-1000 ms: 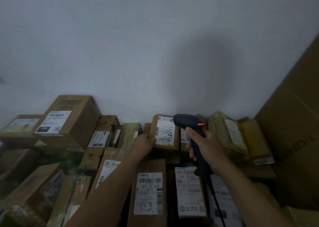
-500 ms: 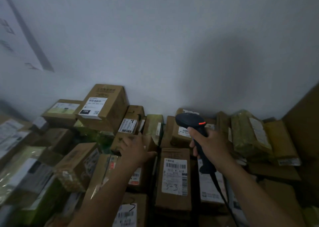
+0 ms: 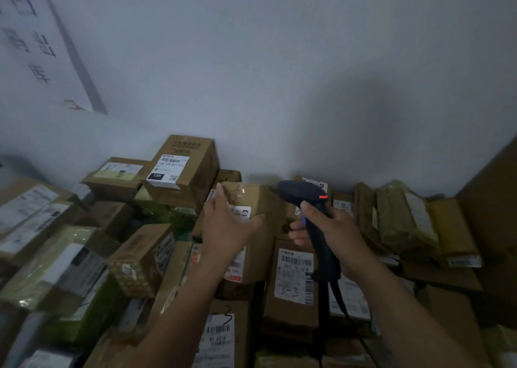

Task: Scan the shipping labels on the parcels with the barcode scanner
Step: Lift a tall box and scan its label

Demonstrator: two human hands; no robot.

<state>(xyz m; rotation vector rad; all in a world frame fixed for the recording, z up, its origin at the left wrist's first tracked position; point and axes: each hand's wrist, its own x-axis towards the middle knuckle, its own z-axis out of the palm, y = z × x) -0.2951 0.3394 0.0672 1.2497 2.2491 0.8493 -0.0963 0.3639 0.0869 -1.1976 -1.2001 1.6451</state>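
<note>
Gripping small taped brown cardboard parcel [image 3: 251,197] in left hand [image 3: 226,227], fingers spread wide, up over the pile of boxes [image 3: 140,269]. Clutching black pistol-grip barcode scanner [image 3: 302,192] in right hand [image 3: 333,233], nose just beside that parcel.

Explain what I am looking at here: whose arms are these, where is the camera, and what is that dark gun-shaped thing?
There is no machine here. A person works with bare hands, and the view comes from a wide-angle camera worn on their head, looking forward and down, so both arms reach in from the bottom edge. The left hand holds a small brown parcel, thumb on one side and fingers on the other. The right hand grips the gun-shaped thing, a barcode scanner, by its handle, with its head pointing towards that parcel. Below is a pile of cardboard parcels with white shipping labels, stacked against a pale wall, among them a parcel marked 3-3.
</note>
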